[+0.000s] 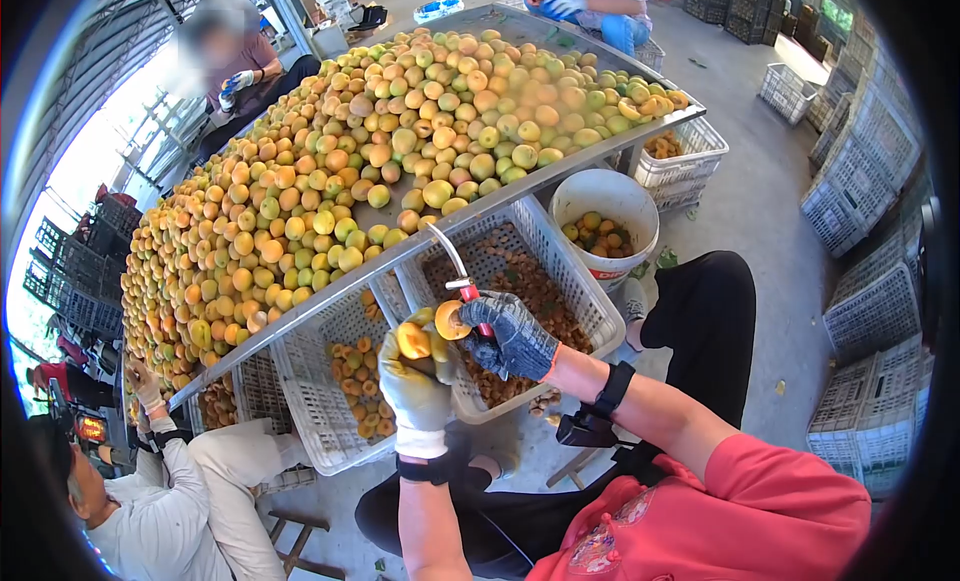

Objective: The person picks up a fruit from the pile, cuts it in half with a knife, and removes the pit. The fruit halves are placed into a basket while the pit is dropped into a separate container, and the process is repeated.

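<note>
Grip one half [413,341] gently with the fingers of the left hand [416,386], closed around the sides, cut face open to view. Hold the tool [471,296] by its red handle in the closed fingers of the right hand [515,336]. Support the other half [452,319] between the hands; impossible to tell by whose fingers. Best to stay over the crate [570,281], just off the bench [560,177]. Keep the curved metal end angled away from the left fingers, and squeeze lightly to avoid bruising soft flesh.
</note>
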The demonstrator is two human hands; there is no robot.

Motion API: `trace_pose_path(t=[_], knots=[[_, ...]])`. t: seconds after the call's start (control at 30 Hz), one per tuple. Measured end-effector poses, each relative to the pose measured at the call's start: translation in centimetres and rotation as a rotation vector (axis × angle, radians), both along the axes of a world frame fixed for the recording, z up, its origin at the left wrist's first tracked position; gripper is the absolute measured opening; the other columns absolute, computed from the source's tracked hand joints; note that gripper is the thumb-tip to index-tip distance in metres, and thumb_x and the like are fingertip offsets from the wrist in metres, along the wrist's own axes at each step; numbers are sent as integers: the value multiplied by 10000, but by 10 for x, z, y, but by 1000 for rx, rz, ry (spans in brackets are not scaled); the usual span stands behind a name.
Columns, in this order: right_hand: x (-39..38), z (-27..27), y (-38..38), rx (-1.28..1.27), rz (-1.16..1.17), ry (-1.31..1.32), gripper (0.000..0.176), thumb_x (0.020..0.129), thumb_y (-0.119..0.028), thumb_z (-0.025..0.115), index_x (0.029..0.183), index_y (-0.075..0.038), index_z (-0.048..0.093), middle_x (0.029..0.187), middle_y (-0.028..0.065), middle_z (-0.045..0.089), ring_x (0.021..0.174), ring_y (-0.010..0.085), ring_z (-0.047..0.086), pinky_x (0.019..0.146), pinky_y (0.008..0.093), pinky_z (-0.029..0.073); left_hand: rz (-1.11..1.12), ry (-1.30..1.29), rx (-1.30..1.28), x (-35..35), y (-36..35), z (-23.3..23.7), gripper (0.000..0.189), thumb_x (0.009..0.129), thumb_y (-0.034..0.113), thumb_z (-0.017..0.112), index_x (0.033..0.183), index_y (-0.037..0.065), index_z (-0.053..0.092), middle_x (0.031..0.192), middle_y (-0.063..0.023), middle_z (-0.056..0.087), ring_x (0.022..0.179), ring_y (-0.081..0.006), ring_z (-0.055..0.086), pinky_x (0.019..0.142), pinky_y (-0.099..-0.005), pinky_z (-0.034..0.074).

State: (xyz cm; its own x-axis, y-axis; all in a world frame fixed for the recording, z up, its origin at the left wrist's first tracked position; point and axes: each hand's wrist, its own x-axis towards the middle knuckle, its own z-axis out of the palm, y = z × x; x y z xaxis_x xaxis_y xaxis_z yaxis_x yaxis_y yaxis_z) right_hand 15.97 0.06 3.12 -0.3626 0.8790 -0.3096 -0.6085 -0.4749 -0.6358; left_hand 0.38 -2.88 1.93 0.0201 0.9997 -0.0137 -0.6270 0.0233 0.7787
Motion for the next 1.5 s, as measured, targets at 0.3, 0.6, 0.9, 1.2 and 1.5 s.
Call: trace_pose_path(t=[0.3, 0.6, 0.9, 1.2, 1.5], knots=[[-27, -34, 14, 301, 123, -310, 186, 831, -176, 675, 958, -47, 632, 724, 11, 597, 587, 72, 523, 521, 230, 433, 71, 181, -193, -8, -7, -6, 295, 971, 246, 472, 1174, 45, 542, 1034, -85, 621, 915, -163, 612, 835, -338, 497], [4, -2, 31, 190, -161, 130, 97, 845, -150, 652, 884, -96, 582, 679, 22, 559, 537, 109, 531, 469, 243, 452, -92, -32, -129, 8, -4, -5, 347, 881, 207, 511, 1154, -4, 546, 898, -98, 631, 623, -148, 575, 527, -262, 436], [-1, 26, 28, 254, -364, 219, 58, 890, -128, 635, 879, -74, 615, 655, -52, 531, 531, 30, 476, 450, 192, 376, -86, -162, -267, 50, -5, 7, 359, 975, 392, 418, 1045, 74, 568, 834, -54, 609, 550, -171, 515, 473, -271, 369], [-15, 19, 30, 235, -436, 195, 91, 883, -136, 641, 944, -74, 613, 657, -36, 558, 492, 55, 504, 411, 198, 380, 17, 55, -156, 55, 3, -19, 218, 992, 203, 419, 1080, 40, 533, 851, -10, 601, 674, -52, 549, 516, -180, 388], [-12, -1, 48, 109, -221, 442, 60, 888, -154, 621, 901, -112, 580, 632, -30, 531, 506, 90, 519, 414, 244, 408, 239, 600, -190, 63, 13, -23, 278, 841, -55, 429, 1091, -5, 542, 985, -118, 560, 845, -250, 554, 759, -314, 454]])
